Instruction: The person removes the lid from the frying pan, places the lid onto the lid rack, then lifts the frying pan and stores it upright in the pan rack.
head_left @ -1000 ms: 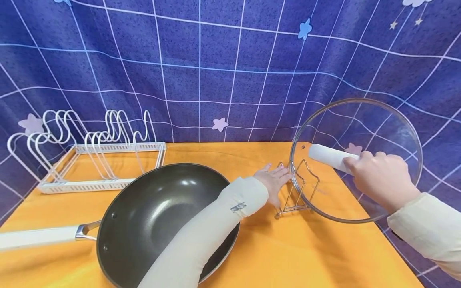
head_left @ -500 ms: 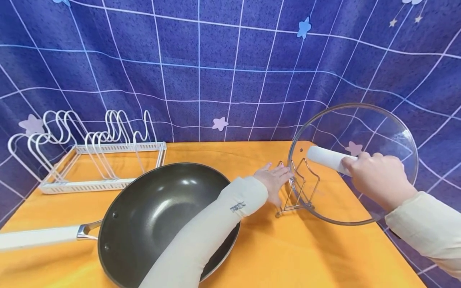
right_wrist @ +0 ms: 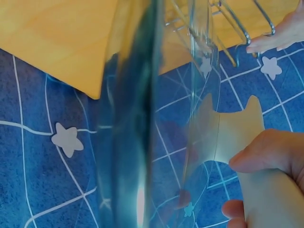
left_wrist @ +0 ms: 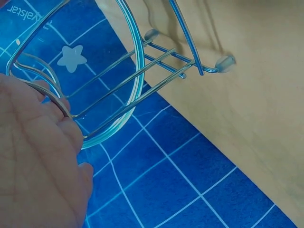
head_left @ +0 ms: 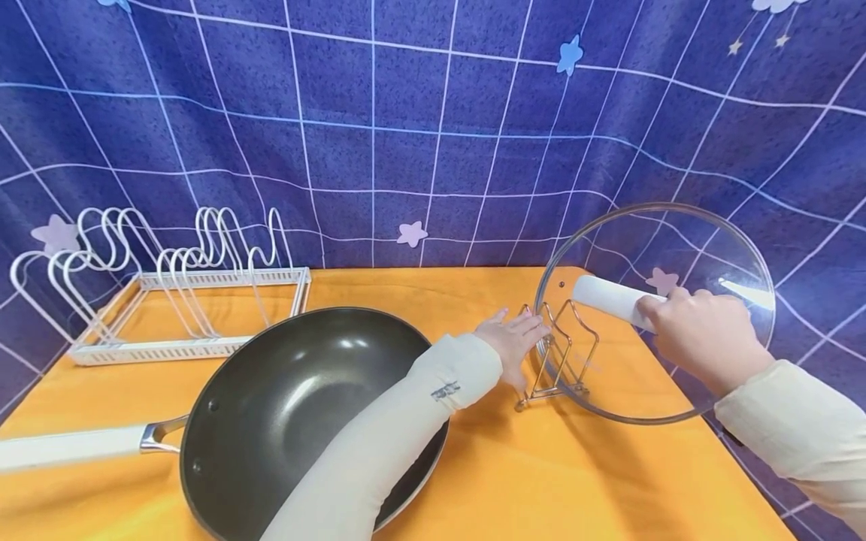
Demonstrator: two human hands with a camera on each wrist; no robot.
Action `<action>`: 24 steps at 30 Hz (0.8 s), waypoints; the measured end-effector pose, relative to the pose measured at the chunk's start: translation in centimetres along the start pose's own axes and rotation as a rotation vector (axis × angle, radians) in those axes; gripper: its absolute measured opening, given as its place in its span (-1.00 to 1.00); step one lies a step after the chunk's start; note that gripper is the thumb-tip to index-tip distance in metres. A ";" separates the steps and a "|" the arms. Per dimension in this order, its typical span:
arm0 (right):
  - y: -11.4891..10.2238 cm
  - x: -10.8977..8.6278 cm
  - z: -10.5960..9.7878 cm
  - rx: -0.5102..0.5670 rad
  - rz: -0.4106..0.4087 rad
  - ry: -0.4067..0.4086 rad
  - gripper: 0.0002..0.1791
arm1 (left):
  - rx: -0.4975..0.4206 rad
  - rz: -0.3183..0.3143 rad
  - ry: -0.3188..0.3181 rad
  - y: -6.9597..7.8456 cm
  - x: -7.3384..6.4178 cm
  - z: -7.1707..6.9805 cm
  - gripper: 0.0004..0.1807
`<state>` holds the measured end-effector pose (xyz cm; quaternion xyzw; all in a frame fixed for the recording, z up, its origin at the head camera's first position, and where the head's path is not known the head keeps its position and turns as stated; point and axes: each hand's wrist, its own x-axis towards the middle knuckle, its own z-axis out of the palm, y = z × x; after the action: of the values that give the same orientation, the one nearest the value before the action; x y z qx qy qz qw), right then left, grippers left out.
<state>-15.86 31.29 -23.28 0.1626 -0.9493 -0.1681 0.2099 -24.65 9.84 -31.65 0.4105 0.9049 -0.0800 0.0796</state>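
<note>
Lid [head_left: 629,355] has shifted slightly left and down, seemingly settling deeper into the wire rack [head_left: 555,391].
At frame right, the right hand [head_left: 710,338] grips its handle [head_left: 612,300]; the left hand [head_left: 513,342], fingers spread, touches the rack right of centre.

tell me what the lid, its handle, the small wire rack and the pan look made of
Lid: clear, glossy, seemingly glass, as the backdrop shows through and light glints; clear plastic is possible. Handle: matte white, probably plastic, without highlights. Small wire rack: polished metal, maybe steel, from its bright thin rods. Pan: dark-coated metal, likely nonstick, with soft highlights and rivets.
</note>
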 end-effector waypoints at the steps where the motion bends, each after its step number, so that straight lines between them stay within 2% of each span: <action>1: 0.1 0.0 0.1 0.001 -0.002 0.004 -0.76 | 0.006 -0.002 -0.003 0.0 0.0 0.0 0.10; 6: 0.3 0.3 0.3 0.007 -0.027 0.028 -0.78 | 0.022 -0.013 -0.013 0.0 0.1 0.0 0.11; 14: 0.6 0.7 0.8 0.013 -0.059 0.125 -0.82 | 0.026 -0.004 -0.019 0.0 0.3 -0.1 0.14; 24: 0.8 1.1 0.6 0.049 -0.023 0.013 -0.77 | -0.016 -0.007 -0.019 0.2 0.3 0.3 0.16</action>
<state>-17.28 31.78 -23.08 0.1796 -0.9498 -0.1462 0.2101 -24.67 10.15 -32.05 0.4058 0.9061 -0.0769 0.0912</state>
